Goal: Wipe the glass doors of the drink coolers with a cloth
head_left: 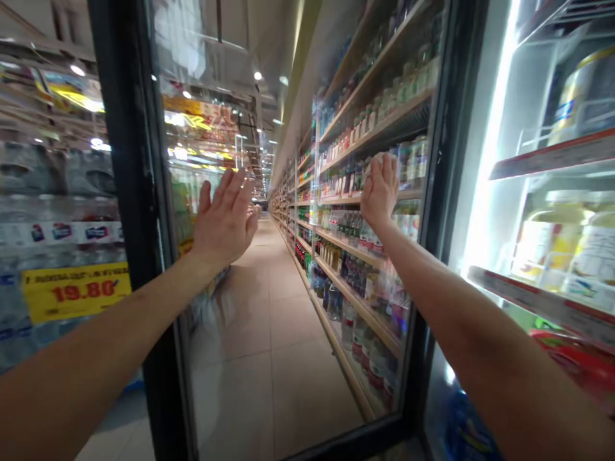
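A glass door (288, 384) with a black frame stands swung open before me, and the aisle shows through its pane. My left hand (225, 214) is raised flat at the glass on the left, fingers stretched out, with nothing in it. Higher on the right side of the pane, my right hand (380, 189) presses a whitish cloth (379, 157) against the glass. Only a small edge of the cloth shows past the fingers; the rest is hidden beneath them.
At right is a lit cooler with bottles (552, 237) on shelves edged by price rails (552, 298). Packed bottles with a yellow price sign (77, 291) stand left of the door. Long drink shelves (346, 246) and a tiled floor (240, 320) appear through the glass.
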`<act>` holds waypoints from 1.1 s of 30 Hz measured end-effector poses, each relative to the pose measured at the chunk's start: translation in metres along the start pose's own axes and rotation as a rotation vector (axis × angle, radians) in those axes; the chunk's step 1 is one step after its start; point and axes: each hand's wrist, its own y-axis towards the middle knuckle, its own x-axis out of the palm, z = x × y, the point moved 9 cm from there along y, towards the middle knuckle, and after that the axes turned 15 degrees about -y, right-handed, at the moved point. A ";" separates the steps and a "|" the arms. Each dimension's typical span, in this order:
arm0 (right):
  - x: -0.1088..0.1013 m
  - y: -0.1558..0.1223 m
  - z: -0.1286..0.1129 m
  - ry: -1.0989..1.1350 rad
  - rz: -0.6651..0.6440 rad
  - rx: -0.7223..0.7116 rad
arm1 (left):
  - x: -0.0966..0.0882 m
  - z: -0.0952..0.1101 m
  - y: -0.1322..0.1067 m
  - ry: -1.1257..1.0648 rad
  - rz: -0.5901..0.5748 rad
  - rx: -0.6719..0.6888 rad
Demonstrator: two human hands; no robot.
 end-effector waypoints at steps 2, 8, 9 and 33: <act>-0.002 -0.015 -0.007 -0.016 0.000 -0.061 | 0.017 0.009 0.003 -0.023 -0.033 -0.001; -0.007 -0.088 -0.096 0.024 -0.180 -0.653 | 0.059 0.003 -0.001 -0.074 -0.092 -0.088; -0.006 -0.086 -0.086 0.019 -0.180 -0.626 | 0.063 -0.001 -0.001 -0.077 -0.107 -0.100; -0.010 -0.086 -0.002 0.012 0.122 -0.218 | 0.052 0.019 -0.011 -0.275 -0.072 -0.065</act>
